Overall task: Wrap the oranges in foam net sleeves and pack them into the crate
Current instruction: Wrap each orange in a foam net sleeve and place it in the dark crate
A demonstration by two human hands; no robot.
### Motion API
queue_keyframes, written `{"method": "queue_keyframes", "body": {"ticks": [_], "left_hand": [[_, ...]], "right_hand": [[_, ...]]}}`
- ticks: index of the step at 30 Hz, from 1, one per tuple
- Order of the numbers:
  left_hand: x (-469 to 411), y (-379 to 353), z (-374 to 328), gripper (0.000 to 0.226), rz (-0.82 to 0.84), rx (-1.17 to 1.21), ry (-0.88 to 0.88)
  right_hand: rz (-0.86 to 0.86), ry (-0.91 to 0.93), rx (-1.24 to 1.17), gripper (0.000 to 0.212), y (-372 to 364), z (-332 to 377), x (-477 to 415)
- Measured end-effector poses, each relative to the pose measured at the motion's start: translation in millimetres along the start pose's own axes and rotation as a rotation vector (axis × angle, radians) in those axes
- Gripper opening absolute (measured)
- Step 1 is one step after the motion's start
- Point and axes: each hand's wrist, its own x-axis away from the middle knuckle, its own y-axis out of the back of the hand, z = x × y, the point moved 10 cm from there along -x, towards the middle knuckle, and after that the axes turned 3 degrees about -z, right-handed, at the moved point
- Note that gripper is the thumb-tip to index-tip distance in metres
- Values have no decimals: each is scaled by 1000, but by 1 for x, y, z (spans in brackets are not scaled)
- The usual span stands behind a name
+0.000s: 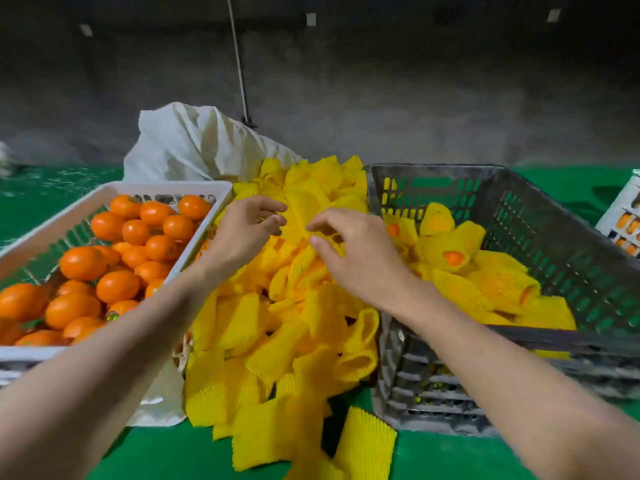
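Bare oranges (117, 286) fill a white basket (194, 188) on the left. In the middle lies a heap of yellow foam net sleeves (277, 355). A dark grey crate (540, 216) on the right holds several wrapped oranges (453, 258). Both hands are over the top of the heap. My left hand (242, 230) and my right hand (349, 251) each pinch a side of one yellow sleeve (301, 216), which stretches between them. No orange is in either hand.
A white sack (194, 143) stands behind the heap and basket. A white box with orange pictures (623, 216) sits at the far right edge. Green cloth (159, 459) covers the table. One sleeve (367, 441) lies apart near the front. A thin pole (239, 64) rises behind.
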Motion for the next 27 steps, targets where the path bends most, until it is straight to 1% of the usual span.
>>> {"method": "queue_keyframes", "body": {"ticks": [1,3,5,6,8,9,10,11,13,14,16,18,20,21,22,23,24,25,26,27], "left_hand": [[2,11,9,14,-6,13,26],[11,32,25,12,-33,32,69],[21,49,38,11,-50,28,99],[27,58,44,11,-51,22,107],[37,76,54,12,-58,17,120],[42,86,59,13,-65,24,129],[47,96,62,13,-78,36,133],[51,107,65,11,-96,49,132],[59,128,71,8,-140,62,127],[62,137,74,10,-162,61,126],[66,144,79,25,-151,49,120],[66,132,77,51,-38,41,93],[64,107,73,75,129,35,80],[63,95,73,80,202,18,90],[61,86,75,80,255,-14,111],[59,81,78,72,291,-35,136],[56,79,81,58,305,-28,155],[55,82,82,45,285,-4,166],[55,87,83,41,246,26,179],[54,93,85,43,216,42,188]], "right_hand": [[141,-13,19,17,-35,8,5],[423,-83,146,19,-102,6,19],[621,-126,290,22,-154,-7,37],[699,-135,339,30,-176,-15,46],[843,-106,422,57,-215,-29,64],[874,-82,456,66,-228,-35,69],[860,-67,463,66,-235,-39,69],[811,-72,432,60,-237,-41,65],[629,-146,291,41,-223,-47,48],[525,-200,226,35,-209,-51,37],[328,-295,121,31,-174,-54,16],[218,-331,-31,25,-148,-45,-2],[234,-338,-231,24,-137,-24,-13],[260,-340,-329,27,-135,-13,-16],[280,-335,-402,31,-133,-2,-20],[284,-317,-447,35,-131,8,-23],[269,-285,-474,39,-127,18,-26],[239,-254,-477,41,-124,26,-29],[200,-232,-449,40,-122,32,-31],[159,-222,-410,38,-121,37,-32]]}}
